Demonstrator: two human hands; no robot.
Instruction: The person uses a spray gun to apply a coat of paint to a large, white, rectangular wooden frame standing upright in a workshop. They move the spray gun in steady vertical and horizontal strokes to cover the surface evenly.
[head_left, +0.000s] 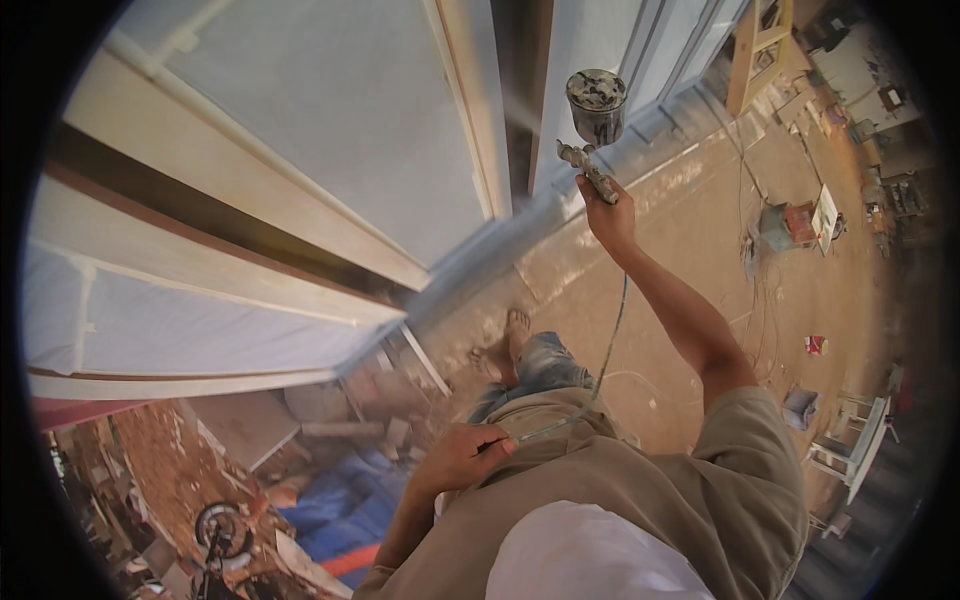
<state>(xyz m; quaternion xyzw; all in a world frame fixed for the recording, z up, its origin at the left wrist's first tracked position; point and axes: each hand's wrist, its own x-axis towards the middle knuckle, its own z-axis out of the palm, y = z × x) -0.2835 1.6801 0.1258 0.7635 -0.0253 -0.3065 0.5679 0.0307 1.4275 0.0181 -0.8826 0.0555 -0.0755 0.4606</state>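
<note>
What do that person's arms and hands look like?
The left grip and right grip are hands without gloves. The loose, short right sleeve is olive-brown cloth; the left forearm and right forearm are bare.

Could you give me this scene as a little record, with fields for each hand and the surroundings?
Right hand: grips a paint-spattered metal spray gun, round dark cup above
Left hand: holds a thin bluish hose near the waist
Ahead, left: tall wood-framed panels with whitish faces
Underfoot: flat brown floor
Lower left: crumpled blue sheet
</note>
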